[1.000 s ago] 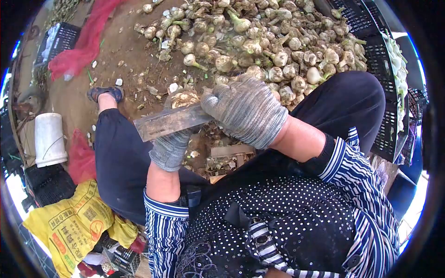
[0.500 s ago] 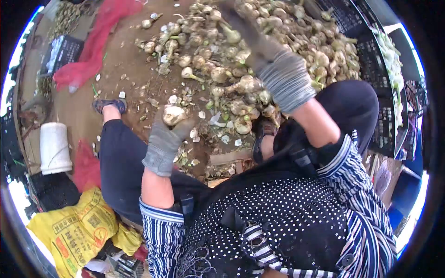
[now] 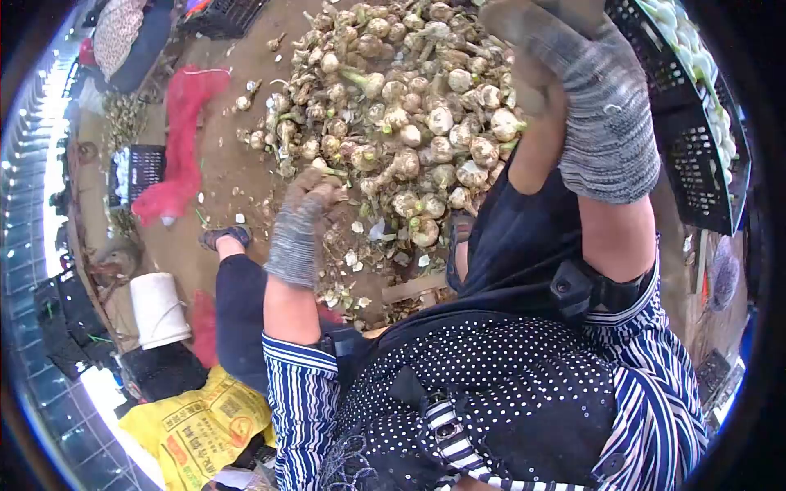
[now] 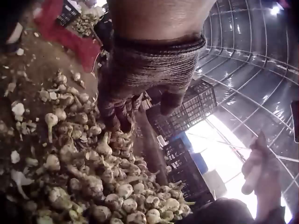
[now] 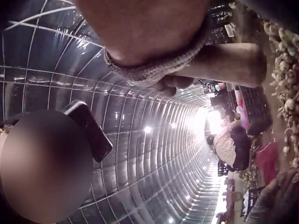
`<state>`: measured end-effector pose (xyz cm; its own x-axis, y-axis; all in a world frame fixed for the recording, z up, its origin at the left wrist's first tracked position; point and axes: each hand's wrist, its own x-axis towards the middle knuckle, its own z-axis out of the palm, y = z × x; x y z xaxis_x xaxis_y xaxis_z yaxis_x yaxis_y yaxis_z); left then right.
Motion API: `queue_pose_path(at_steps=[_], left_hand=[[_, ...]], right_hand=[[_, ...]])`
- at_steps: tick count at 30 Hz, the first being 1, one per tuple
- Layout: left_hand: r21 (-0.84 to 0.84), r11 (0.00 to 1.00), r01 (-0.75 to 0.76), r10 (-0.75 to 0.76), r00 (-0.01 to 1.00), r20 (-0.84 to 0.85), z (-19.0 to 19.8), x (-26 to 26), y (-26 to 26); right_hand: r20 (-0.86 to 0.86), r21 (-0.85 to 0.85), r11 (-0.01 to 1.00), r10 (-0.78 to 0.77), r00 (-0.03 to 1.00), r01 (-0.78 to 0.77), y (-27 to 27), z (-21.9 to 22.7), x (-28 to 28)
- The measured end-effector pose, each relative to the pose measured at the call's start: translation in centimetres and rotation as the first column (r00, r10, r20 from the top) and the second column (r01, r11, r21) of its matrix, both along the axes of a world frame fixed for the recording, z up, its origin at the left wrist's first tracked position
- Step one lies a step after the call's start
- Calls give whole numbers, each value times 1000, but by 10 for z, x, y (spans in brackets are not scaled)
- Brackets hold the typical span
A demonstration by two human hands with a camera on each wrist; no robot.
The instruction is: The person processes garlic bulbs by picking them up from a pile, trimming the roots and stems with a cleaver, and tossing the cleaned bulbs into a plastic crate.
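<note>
My gloved left hand (image 3: pixel 304 225) reaches down at the near left edge of a heap of garlic bulbs (image 3: pixel 442 123). In the left wrist view its thumb stands apart from the bent fingers (image 4: pixel 122 114), which are over the bulbs, and no bulb shows in its grasp. My right hand (image 3: pixel 602 106), also gloved, is raised at the upper right of the head view, blurred. It grips a knife by its round wooden handle (image 5: pixel 229 64), which sticks out past the glove in the right wrist view. The blade is hidden there.
Black crates (image 3: pixel 696 172) holding pale bulbs stand at the right. Left lie a red net (image 3: pixel 182 155), a white bucket (image 3: pixel 159 311) and a yellow sack (image 3: pixel 209 434). Peel scraps and a wooden board (image 3: pixel 413 286) lie between the feet.
My right hand swings from the left hand out to the upper right. The bulb that the left hand held is gone from it, and that hand now reaches to the heap. The view shifts.
</note>
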<state>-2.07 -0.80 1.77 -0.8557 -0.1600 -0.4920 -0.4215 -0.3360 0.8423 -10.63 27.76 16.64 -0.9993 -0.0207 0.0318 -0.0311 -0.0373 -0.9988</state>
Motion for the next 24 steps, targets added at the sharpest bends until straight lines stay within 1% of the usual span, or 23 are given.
queue_pose_path(at_steps=[1, 3, 4, 5, 7, 8, 9, 11, 12, 13, 14, 15, 16, 17, 19, 20, 21, 22, 23, 24], left_hand=[[-21, 1000, 11, -11, 1000, 2, 8, 4, -1], [-21, 1000, 5, -5, 1000, 19, 39, 8, 0], [-59, 997, 55, -58, 997, -55, 33, 10, -15], [-78, 995, 57, -61, 997, -57, 47, 12, -16], [-144, 989, 39, -58, 990, -130, 85, 22, -11], [-245, 969, -6, -23, 993, -117, 105, 27, -10], [-262, 965, -11, -22, 992, -123, 127, 32, -13], [-370, 929, -26, -47, 981, -189, 171, 42, -25], [-420, 906, -52, -37, 979, -201, 189, 47, -34], [-467, 881, -76, -28, 977, -211, 206, 53, -44], [-545, 832, -109, -18, 975, -221, 220, 61, -52], [-564, 822, -83, -78, 964, -255, 235, 68, -57], [-577, 805, -137, -13, 969, -248, 246, 77, -64], [-586, 787, -193, 57, 968, -243, 251, 89, -74], [-613, 740, -276, 193, 961, -199, 244, 118, -103], [-588, 794, -156, 146, 987, -65, 202, 165, -166], [-551, 834, -29, 81, 994, 70, 160, 210, -228], [-437, 877, -198, 256, 964, 77, 116, 229, -209], [-389, 908, -158, 300, 891, 339, 67, 254, -233], [-374, 913, -160, 295, 894, 337, 52, 326, -245]], right_hand=[[26, -45, 999, 7, 1000, -5, 6, -2, 1], [81, -157, 988, 25, 996, -12, 16, -6, 3], [107, -219, 976, 37, 994, -13, 19, -6, 4], [132, -276, 961, 47, 990, -9, 21, -8, 7], [168, -377, 926, 73, 983, -4, 25, -8, 7], [185, -422, 907, 83, 979, 3, 26, -8, 6], [201, -464, 885, 89, 976, 15, 27, -7, 4], [213, -509, 860, 95, 973, 27, 30, -7, 0], [177, -441, 898, 89, 980, -2, 33, -12, -4], [169, -448, 894, 87, 982, -3, 38, -25, -11], [163, -396, 918, 61, 985, 8, 43, -45, -20], [156, -339, 941, 39, 987, 17, 47, -62, -30], [146, -278, 960, 20, 989, 22, 44, -63, -34], [138, -272, 962, 28, 990, 11, 42, -62, -34], [28, -285, 944, 181, 983, -165, 40, -41, -16], [72, -329, 944, 35, 997, -9, 31, -30, -2], [44, -381, 915, 158, 986, -130, 40, -31, -3], [34, -367, 926, 110, 993, -90, 41, -26, 1], [21, -353, 934, 60, 998, -49, 41, -21, 5], [32, -403, 912, 90, 995, -70, 45, -19, 5]])
